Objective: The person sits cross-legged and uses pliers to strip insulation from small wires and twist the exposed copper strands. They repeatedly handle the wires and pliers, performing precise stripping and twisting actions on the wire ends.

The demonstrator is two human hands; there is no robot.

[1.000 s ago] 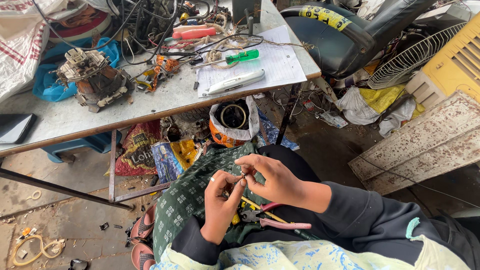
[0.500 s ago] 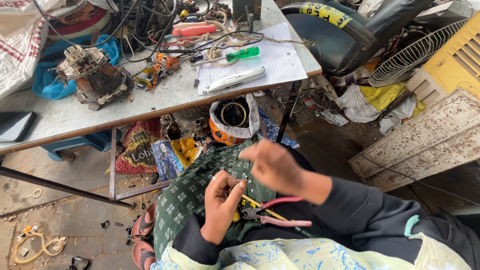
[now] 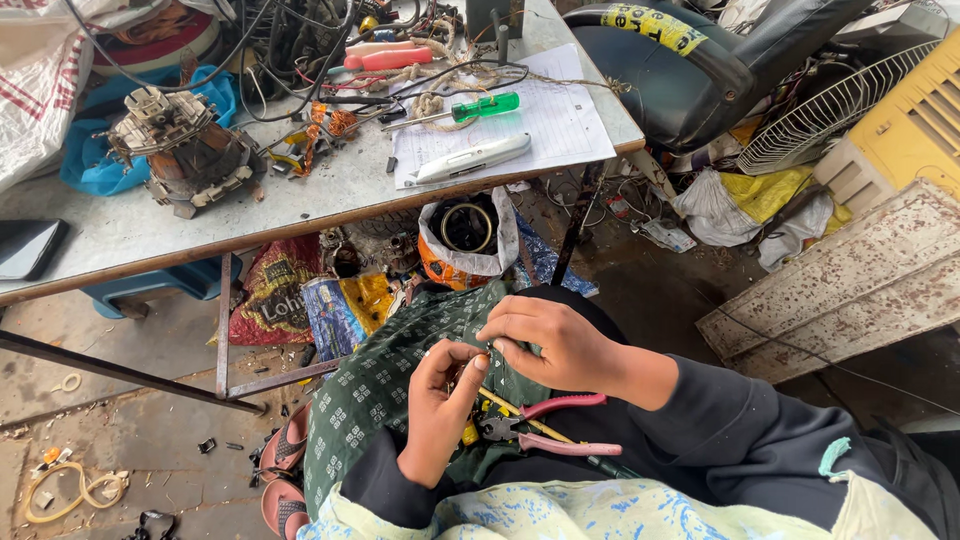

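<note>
Fingertip-close, both hands: left hand [image 3: 440, 400], right hand [image 3: 555, 340], pinching something tiny.

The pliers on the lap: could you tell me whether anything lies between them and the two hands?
Nothing visible does. The pliers lie open to view on the lap, just below the right hand and beside the left hand. Both hands are pinching a small part between their fingertips, too small to identify.

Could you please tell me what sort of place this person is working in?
Probably a small electrical repair workshop: a stripped grey electric motor, tangled black cables and a green-handled screwdriver clutter the bench; pink-handled pliers rest on the lap.
</note>
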